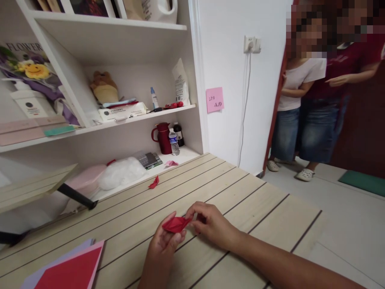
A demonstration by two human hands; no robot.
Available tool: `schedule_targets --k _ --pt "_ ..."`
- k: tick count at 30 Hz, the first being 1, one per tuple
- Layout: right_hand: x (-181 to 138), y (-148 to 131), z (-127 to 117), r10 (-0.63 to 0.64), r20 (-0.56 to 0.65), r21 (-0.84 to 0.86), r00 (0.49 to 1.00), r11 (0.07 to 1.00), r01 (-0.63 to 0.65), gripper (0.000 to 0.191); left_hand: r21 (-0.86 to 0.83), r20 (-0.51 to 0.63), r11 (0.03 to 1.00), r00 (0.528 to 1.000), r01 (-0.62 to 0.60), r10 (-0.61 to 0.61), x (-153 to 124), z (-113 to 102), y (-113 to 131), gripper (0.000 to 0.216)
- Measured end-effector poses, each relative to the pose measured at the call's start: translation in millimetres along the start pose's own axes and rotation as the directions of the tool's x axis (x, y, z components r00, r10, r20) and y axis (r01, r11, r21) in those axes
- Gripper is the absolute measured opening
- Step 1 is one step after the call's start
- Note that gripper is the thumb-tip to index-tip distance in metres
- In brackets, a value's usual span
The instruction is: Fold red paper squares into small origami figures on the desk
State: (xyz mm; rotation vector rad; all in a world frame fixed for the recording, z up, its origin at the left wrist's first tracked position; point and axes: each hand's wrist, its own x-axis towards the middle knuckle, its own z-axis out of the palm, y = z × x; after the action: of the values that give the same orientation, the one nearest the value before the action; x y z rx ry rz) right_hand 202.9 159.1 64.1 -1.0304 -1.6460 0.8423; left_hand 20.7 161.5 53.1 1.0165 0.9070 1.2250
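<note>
A small folded red paper piece (pixel 176 224) is held between both my hands just above the wooden slatted tabletop (pixel 255 200). My left hand (pixel 164 245) supports it from below, fingers pinched on its left part. My right hand (pixel 210 222) pinches its right tip, fingers curled. A stack of red, pink and lilac paper sheets (pixel 69 271) lies at the lower left. A small red folded scrap (pixel 154 182) rests near the table's far edge, and a pink one (pixel 171 163) sits on the shelf base.
White shelves (pixel 120 116) stand behind the table with a dark red jug (pixel 163 137), water bottle (pixel 173 142), plush toy (pixel 104 88) and boxes. A pink sticky note (pixel 214 99) hangs on the wall. Two people (pixel 315 104) stand in the doorway at right.
</note>
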Motion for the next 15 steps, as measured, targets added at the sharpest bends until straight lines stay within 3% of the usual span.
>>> schedule_targets --k 9,15 --pt "-2.6 0.9 -2.5 -0.185 -0.091 -0.293 0.979 0.944 0.151 0.039 0.037 -0.056 0.999 0.998 -0.023 0.025 3.3 -2.3 -4.6 0.069" --pt "-2.6 2.2 0.1 -0.273 -0.075 -0.336 0.959 0.913 0.233 0.040 0.079 -0.071 0.997 0.997 -0.002 0.008 5.3 -3.9 -8.3 0.079"
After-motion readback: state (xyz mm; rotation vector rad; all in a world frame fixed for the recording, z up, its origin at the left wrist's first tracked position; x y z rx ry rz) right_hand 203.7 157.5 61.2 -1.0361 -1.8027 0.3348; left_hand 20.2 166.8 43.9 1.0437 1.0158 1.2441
